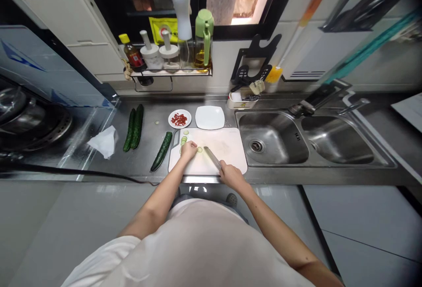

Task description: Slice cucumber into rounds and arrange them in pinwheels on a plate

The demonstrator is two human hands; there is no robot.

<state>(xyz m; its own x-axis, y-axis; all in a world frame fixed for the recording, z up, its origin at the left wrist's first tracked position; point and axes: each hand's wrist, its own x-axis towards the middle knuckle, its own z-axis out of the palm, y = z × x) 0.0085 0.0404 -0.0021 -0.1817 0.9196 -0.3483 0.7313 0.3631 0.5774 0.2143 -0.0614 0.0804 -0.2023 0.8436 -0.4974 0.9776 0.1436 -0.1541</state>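
Observation:
My right hand (230, 174) grips a kitchen knife (212, 157) by its handle, the blade slanting to the upper left over a white cutting board (227, 139). Above the board's left part, my left hand (189, 150) has its fingers drawn together; whatever is between them is hidden. Just right of its fingertips lies a thin cucumber slice (199, 149). More pale green cucumber slices (183, 139) lie behind and left of that hand, partly covered by it. A dark green cucumber (161, 151) lies left of the board, one end near the board's handle.
Two whole cucumbers (133, 128) and a crumpled white cloth or paper (104, 142) lie farther left. Behind the board stand a plate of chopped red pieces (180, 119) and a white square plate (209, 117). A double sink (273, 137) is right; a condiment shelf (171, 73) hangs behind.

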